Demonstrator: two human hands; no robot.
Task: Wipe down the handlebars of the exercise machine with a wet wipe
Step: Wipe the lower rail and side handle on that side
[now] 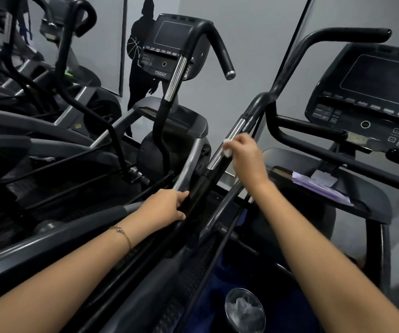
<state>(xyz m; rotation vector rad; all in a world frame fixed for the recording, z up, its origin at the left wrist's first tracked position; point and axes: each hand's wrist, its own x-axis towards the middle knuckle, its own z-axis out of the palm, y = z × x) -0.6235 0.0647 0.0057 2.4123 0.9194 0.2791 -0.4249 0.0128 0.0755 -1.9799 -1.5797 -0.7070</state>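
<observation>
A black handlebar [287,75] of the exercise machine runs from the lower centre up to the right, with a chrome sleeve [232,133] partway along it. My right hand [244,152] pinches a white wet wipe [227,150] against the lower half of that chrome sleeve. Lower down, my left hand [167,205] grips the black part of the same bar [199,188], with the fingers curled round it. A thin bracelet sits on the left wrist.
The machine's console [366,97] stands at the right, with a purple wipe packet [318,186] on the ledge below it. A neighbouring machine [177,49] with its own handlebars stands at centre left. A small lined bin [244,308] sits on the floor.
</observation>
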